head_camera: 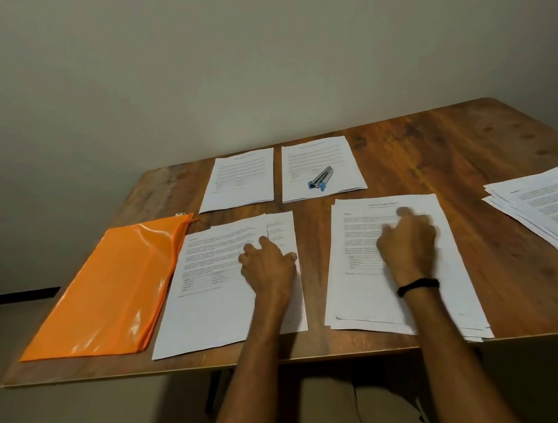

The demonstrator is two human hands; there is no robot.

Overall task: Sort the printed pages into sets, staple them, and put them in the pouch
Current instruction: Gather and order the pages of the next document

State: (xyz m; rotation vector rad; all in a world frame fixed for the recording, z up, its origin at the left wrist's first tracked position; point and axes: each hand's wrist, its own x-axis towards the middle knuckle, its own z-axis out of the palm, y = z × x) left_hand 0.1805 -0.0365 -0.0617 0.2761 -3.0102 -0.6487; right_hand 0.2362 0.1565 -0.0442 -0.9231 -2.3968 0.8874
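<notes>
The wooden table (436, 146) is being used as the sorting surface, and most of its top is being taken up by paper. Four piles are being kept in the middle: a near-left pile (210, 287), a near-right pile (365, 288), a far-left pile (238, 179) and a far-right pile (320, 158). A fanned loose stack (553, 217) is being left at the right edge, partly out of view. The orange pouch (107, 291) is lying flat at the near left, just beside the near-left pile, and no paper is showing in it. The stapler (321, 177) is resting on the far-right pile.

The left hand (269, 264) is being pressed flat on the near-left pile with fingers spread, gripping nothing. The right hand (408, 242) is being held over the near-right pile; it is blurred, so whether a sheet is being pinched cannot be told.

Sorting is judged to be unfinished, and no staples can be made out.

Several risks are being run. The near-left pile's top sheet is lying askew, so a set could be stapled crooked. The near-right pile is overhanging the near edge, so sheets could be knocked off by a forearm. The stapler is being reached only across the near piles, which could be dragged. Pages from the fanned stack could be laid on the wrong pile.
</notes>
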